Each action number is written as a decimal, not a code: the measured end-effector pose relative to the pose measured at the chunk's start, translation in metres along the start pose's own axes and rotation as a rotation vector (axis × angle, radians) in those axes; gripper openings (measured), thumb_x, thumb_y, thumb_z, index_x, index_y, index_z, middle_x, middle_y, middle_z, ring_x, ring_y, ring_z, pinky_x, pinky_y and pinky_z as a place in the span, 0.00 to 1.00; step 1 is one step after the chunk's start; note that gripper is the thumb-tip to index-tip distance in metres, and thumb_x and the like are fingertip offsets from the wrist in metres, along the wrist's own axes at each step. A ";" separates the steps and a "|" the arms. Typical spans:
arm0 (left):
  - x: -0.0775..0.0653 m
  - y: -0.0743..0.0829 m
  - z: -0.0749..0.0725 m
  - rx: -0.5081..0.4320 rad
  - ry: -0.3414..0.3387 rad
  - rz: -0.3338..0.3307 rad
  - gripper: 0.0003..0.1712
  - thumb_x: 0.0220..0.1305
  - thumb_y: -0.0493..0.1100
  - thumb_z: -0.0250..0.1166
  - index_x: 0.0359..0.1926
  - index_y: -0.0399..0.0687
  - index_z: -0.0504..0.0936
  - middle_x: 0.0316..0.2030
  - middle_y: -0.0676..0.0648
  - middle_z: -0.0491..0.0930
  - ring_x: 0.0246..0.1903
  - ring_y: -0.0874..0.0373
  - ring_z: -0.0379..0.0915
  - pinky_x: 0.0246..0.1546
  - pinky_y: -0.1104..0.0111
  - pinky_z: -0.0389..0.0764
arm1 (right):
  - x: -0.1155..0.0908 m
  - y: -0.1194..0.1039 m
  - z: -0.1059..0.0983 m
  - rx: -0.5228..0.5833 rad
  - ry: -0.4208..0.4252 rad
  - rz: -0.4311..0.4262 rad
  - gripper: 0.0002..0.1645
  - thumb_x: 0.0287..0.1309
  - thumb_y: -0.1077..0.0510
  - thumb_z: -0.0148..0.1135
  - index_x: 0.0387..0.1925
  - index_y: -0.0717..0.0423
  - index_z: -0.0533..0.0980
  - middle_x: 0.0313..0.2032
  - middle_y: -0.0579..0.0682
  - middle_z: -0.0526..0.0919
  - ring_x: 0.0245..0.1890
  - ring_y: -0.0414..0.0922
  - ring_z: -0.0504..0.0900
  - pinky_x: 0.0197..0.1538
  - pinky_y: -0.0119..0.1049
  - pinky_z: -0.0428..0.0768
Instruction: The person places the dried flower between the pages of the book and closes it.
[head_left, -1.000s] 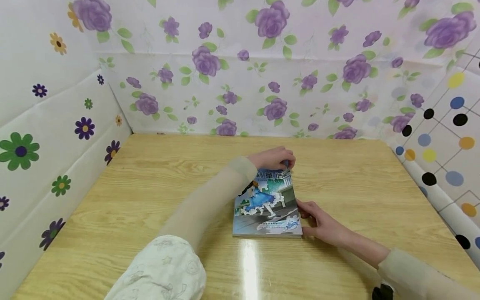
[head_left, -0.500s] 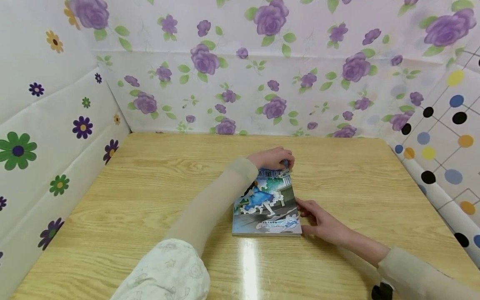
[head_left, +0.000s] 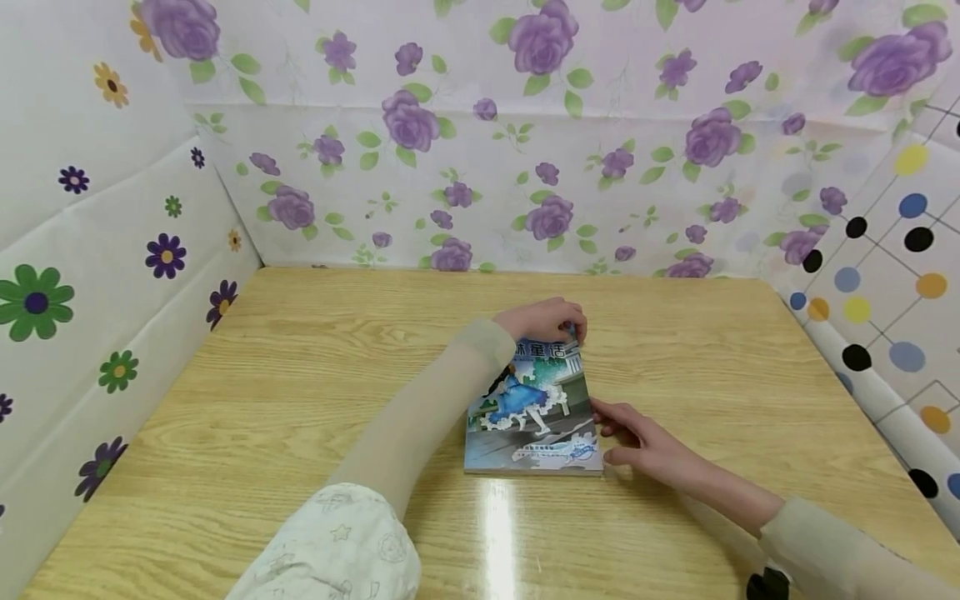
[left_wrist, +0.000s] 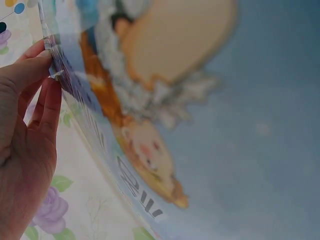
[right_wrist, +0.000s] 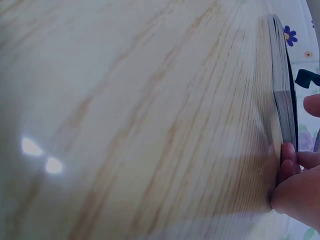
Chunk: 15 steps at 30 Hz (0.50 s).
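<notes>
A thin picture book (head_left: 534, 417) with a girl in a blue dress on its cover lies flat on the wooden table (head_left: 337, 375). My left hand (head_left: 543, 319) reaches over the book and its curled fingers grip the far right corner. In the left wrist view those fingers (left_wrist: 47, 85) pinch the edge of the cover (left_wrist: 225, 100). My right hand (head_left: 637, 442) rests on the table beside the book's right edge, near the lower corner. In the right wrist view its fingertips (right_wrist: 289, 160) touch the page edge (right_wrist: 282, 75).
Floral-papered panels (head_left: 480, 167) wall in the table at the back and the left. A dotted panel (head_left: 885, 275) closes the right side. Bare wood (right_wrist: 125, 125) surrounds the book on all sides, with a light glare near the front edge.
</notes>
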<state>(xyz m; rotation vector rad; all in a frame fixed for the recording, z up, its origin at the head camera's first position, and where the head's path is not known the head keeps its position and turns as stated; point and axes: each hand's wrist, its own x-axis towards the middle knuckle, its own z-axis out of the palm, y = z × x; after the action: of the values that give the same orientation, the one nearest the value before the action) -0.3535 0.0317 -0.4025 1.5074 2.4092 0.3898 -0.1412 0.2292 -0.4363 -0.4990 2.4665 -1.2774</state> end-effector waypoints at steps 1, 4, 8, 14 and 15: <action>0.000 0.000 0.000 -0.004 0.000 -0.002 0.09 0.72 0.37 0.57 0.47 0.49 0.83 0.50 0.47 0.78 0.41 0.56 0.68 0.46 0.68 0.69 | 0.000 0.001 0.000 -0.002 -0.003 -0.007 0.48 0.57 0.56 0.67 0.75 0.59 0.57 0.63 0.60 0.71 0.56 0.48 0.71 0.54 0.24 0.71; 0.000 0.000 0.000 -0.002 0.001 -0.011 0.09 0.72 0.37 0.57 0.47 0.49 0.83 0.50 0.47 0.78 0.42 0.57 0.69 0.47 0.68 0.70 | 0.000 0.002 0.000 -0.013 -0.004 -0.004 0.49 0.57 0.54 0.69 0.75 0.56 0.56 0.63 0.59 0.70 0.57 0.49 0.71 0.56 0.23 0.70; 0.000 -0.001 0.002 0.002 0.001 -0.020 0.09 0.72 0.38 0.58 0.47 0.51 0.83 0.50 0.49 0.78 0.45 0.57 0.72 0.50 0.67 0.73 | -0.001 0.002 0.000 -0.026 -0.009 0.009 0.50 0.57 0.52 0.70 0.76 0.53 0.56 0.63 0.57 0.70 0.58 0.49 0.71 0.57 0.23 0.69; 0.001 -0.001 0.002 -0.011 -0.003 -0.026 0.10 0.72 0.37 0.58 0.46 0.51 0.83 0.50 0.49 0.78 0.46 0.57 0.73 0.52 0.67 0.73 | -0.001 -0.002 0.000 -0.030 -0.016 0.012 0.50 0.58 0.51 0.70 0.76 0.52 0.56 0.64 0.57 0.69 0.58 0.49 0.70 0.57 0.24 0.70; 0.001 -0.001 0.002 -0.011 -0.003 -0.026 0.10 0.72 0.37 0.57 0.46 0.51 0.83 0.50 0.49 0.78 0.46 0.57 0.73 0.51 0.67 0.73 | -0.002 -0.003 0.000 -0.034 -0.018 0.006 0.50 0.58 0.51 0.70 0.76 0.53 0.56 0.64 0.57 0.69 0.58 0.50 0.70 0.57 0.24 0.70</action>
<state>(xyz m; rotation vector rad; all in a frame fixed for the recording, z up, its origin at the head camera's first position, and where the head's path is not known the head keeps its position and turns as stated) -0.3540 0.0319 -0.4049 1.4692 2.4178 0.3946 -0.1394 0.2285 -0.4340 -0.5093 2.4764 -1.2259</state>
